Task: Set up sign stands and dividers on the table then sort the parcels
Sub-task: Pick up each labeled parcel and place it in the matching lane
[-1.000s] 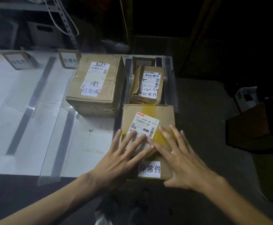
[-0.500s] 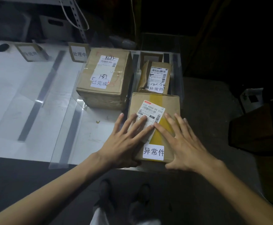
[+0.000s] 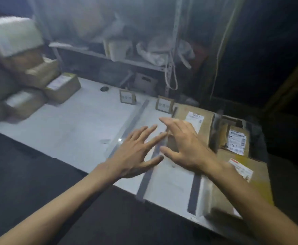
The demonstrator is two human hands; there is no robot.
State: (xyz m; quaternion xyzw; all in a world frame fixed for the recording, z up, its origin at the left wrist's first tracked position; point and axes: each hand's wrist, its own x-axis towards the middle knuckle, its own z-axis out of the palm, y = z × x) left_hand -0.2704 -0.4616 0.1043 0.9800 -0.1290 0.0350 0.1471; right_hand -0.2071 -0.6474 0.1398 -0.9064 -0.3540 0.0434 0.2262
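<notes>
The white worktop [image 3: 70,131] lies open across its middle. A blurred stack of brown cardboard parcels [image 3: 38,80] blocks the left end. Small card sign stands [image 3: 127,97] line the back. Clear plastic dividers [image 3: 135,119] cross it front to back, and taped brown cardboard boxes [image 3: 196,121] fill the right lanes.

The table [image 3: 74,124] top is smooth, white and faintly shiny; the divider [image 3: 132,121] on it is clear glossy plastic. The boxes [image 3: 208,128] are matt brown cardboard with white paper labels [image 3: 236,140].

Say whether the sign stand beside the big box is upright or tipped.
Upright: the sign stand stands on the table, label facing the camera.
</notes>
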